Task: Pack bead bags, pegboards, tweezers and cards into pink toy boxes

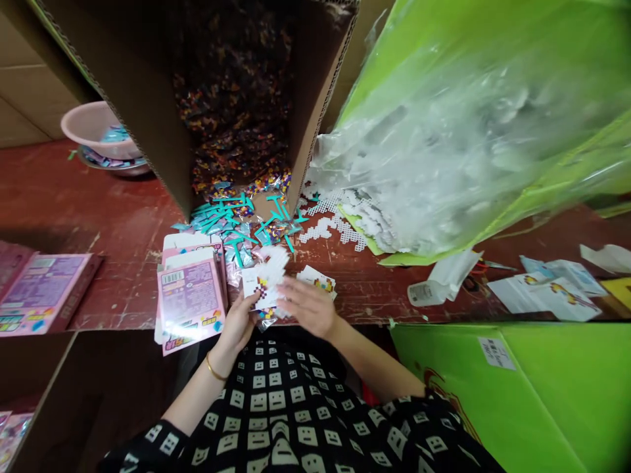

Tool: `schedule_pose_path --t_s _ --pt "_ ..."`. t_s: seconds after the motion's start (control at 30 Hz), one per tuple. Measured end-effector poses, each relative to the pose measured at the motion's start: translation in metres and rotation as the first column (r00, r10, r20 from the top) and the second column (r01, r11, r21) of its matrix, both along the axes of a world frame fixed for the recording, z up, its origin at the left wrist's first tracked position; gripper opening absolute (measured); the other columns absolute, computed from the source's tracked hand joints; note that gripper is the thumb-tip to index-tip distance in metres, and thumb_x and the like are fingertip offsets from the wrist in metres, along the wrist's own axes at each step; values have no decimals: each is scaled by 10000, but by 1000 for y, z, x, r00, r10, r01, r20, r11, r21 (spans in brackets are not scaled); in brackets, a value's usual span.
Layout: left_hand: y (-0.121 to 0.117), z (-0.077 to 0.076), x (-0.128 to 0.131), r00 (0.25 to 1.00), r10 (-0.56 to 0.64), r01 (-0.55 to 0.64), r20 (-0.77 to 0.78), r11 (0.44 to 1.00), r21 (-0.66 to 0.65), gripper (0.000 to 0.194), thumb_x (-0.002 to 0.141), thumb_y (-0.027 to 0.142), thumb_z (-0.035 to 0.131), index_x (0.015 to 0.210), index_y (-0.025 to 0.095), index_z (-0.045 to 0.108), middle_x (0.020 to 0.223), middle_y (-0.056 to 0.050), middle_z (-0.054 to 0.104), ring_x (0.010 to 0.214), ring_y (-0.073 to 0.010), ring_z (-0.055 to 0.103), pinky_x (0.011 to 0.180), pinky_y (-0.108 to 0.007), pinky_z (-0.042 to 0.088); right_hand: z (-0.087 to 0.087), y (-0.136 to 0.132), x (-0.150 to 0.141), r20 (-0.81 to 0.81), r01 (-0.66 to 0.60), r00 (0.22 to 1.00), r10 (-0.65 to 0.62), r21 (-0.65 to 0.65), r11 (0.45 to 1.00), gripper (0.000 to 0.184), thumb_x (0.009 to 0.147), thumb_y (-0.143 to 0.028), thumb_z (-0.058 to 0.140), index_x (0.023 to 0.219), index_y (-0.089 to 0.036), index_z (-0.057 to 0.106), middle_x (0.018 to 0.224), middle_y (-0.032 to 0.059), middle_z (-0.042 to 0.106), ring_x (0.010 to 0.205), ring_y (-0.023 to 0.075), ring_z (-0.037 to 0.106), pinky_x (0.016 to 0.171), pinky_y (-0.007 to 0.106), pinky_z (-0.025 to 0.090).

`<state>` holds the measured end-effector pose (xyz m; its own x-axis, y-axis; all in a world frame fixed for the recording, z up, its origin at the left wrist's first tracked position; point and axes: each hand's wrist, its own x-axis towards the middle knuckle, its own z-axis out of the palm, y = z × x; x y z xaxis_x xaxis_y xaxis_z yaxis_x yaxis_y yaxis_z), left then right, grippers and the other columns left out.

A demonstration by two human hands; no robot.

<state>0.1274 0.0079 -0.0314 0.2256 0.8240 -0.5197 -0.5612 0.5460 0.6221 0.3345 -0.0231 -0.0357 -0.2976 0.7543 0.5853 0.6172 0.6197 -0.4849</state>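
Red worktable [98, 217] crowded along most of its near edge. Large clear plastic bag [444, 144] of white pegboard pieces spilling from the right, backed by green sheeting. Tipped cardboard box [162, 125] directly ahead, mouth toward the table edge, small coloured bead packets and teal tools [231, 220] pouring out at its lip. Green carton [517, 394] low on the right, close beside the right forearm. Pink basin [91, 128] far left, well apart. Pink printed boxes [190, 295] stacked at the table edge, just beside the left hand [239, 322]. Bare table limited to a narrow strip in front of the hands.

Left hand curled from below around a white card and pegboard bundle [263, 279], fingers closed on it, bundle held just over the table edge at centre. Right hand [308, 305] laid flat against the bundle's right side, fingers extended, touching and not clasping. Small printed cards [320, 281] lying just behind the right hand.
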Motion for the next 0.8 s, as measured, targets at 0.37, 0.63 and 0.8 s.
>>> schedule_pose_path --t_s 0.37,0.63,0.8 --pt "-9 10 -9 987 103 -75 -121 972 221 529 617 332 901 1054 143 672 1020 -90 745 909 -212 705 855 -298 558 9 -10 -51 -62 -244 962 268 254 936 351 915 -402 626 1133 -131 673 1183 167 701 1289 268 558 1039 447 519" --pt "9 17 -51 927 309 -253 -210 933 258 556 653 314 884 1138 174 651 1118 -97 728 993 -259 702 809 -302 602 24 83 2 123 434 900 -418 -339 835 149 921 -207 558 1007 -183 677 1065 104 718 1038 220 665 930 352 519" --pt "6 20 -55 950 226 -201 -214 971 133 488 699 232 838 1143 150 650 1075 -112 739 964 -277 718 808 -330 619 11 153 -7 507 644 764 -400 -560 521 358 847 -86 616 1201 -87 562 1122 219 681 1076 306 665 884 368 514"
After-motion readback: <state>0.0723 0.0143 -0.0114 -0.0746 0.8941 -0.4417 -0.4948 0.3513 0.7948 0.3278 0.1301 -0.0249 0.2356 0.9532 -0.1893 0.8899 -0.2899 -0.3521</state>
